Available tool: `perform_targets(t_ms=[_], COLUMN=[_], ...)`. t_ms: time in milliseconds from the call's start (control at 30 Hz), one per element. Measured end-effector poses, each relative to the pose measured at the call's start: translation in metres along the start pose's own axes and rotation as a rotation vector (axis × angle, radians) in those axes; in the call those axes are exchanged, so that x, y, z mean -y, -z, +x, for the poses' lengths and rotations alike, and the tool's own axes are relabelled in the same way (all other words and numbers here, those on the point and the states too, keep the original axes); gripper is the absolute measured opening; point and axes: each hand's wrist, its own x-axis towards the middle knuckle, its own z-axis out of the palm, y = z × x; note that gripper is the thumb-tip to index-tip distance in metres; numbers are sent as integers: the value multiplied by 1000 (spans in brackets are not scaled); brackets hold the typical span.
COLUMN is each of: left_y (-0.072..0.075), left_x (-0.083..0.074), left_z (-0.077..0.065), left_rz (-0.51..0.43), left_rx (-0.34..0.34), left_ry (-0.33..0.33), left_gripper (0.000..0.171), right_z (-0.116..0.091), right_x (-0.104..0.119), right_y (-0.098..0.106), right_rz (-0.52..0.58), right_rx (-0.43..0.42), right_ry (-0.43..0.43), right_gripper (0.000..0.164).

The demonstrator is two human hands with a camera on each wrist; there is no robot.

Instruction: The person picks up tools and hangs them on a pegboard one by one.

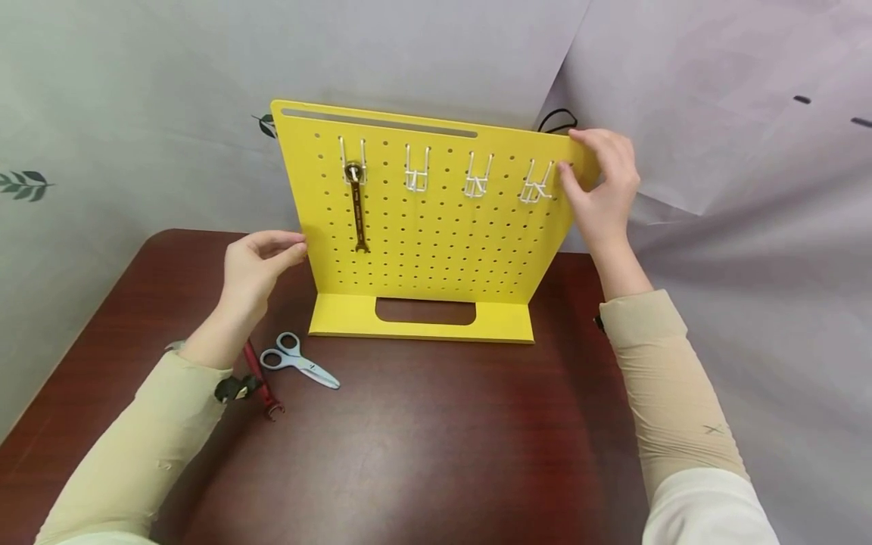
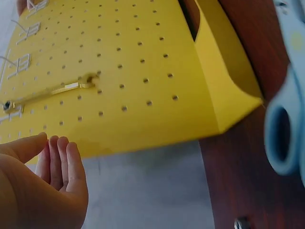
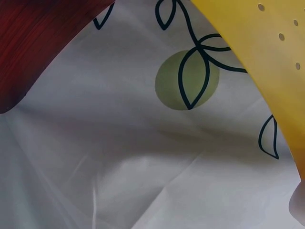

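Note:
A yellow pegboard [image 1: 429, 227] stands on its base at the back of the table. My right hand [image 1: 606, 182] grips its upper right corner, thumb on the front face; only a fingertip [image 3: 299, 205] shows in the right wrist view. My left hand [image 1: 255, 272] is at the board's left edge, fingers fairly straight, fingertips overlapping the edge in the left wrist view. A combination wrench [image 1: 357, 208] hangs from the leftmost white hook. More white hooks [image 1: 416, 170] to its right hold nothing. Blue scissors [image 1: 300, 359] lie on the table in front of the board.
A red-handled wrench [image 1: 262, 378] lies by the scissors, partly hidden by my left forearm. The dark red wooden table [image 1: 422, 439] spreads before the board. Pale cloth [image 1: 422, 53] hangs behind it, and a black cord [image 1: 559, 119] shows behind the upper right edge.

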Motion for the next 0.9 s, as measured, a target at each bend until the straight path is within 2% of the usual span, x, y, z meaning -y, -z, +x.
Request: perform_targets(t_ms=[167, 267, 433, 533, 733, 900], left_y=[25, 39, 62, 74, 95, 107], left_x=[4, 8, 13, 16, 27, 37], left_z=[-6, -9, -14, -16, -18, -19], left_rz=[68, 43, 59, 123, 317, 512], left_rx=[7, 8, -12, -20, -7, -4], left_ry=[32, 42, 44, 56, 87, 126], left_gripper=[16, 19, 21, 19, 15, 27], right_z=[-2, -2, -1, -1, 0, 0], right_x=[-7, -10, -12, -12, -12, -12], right_y=[0, 0, 0, 0, 0, 1], right_rz=[-1, 0, 0, 4, 8, 2], right_rx=[0, -1, 3, 1, 1, 3], right_ry=[-5, -1, 10, 4, 4, 17], right_gripper=[28, 28, 29, 29, 29, 28])
